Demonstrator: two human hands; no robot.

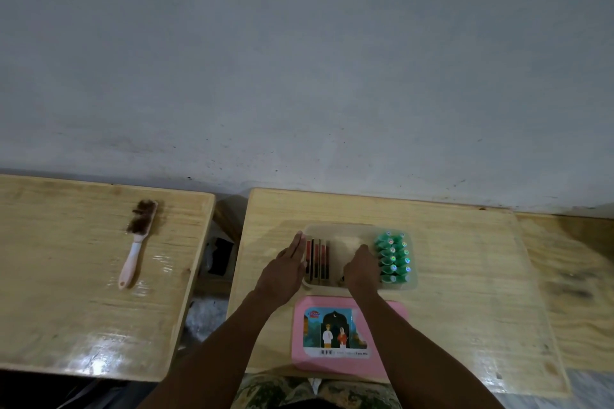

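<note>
A clear shallow plastic box (pixel 339 230) sits on the right-hand wooden table (pixel 465 276). Inside it, several flat red-and-black packs (pixel 317 257) stand on edge at the left, and several small green bottles (pixel 393 257) fill the right side. My left hand (pixel 285 271) lies with straight fingers against the box's left outer wall. My right hand (pixel 361 267) is down inside the box between the packs and the bottles, its fingers bent; what they touch is hidden. A pink lid (pixel 345 335) with a picture label lies flat just in front of the box.
A second wooden table (pixel 66 292) stands to the left across a gap, with a pink-handled brush (pixel 138 242) lying on it. A grey wall runs behind both tables. Dark objects sit low in the gap (pixel 219 257). Patterned cloth shows at the bottom edge.
</note>
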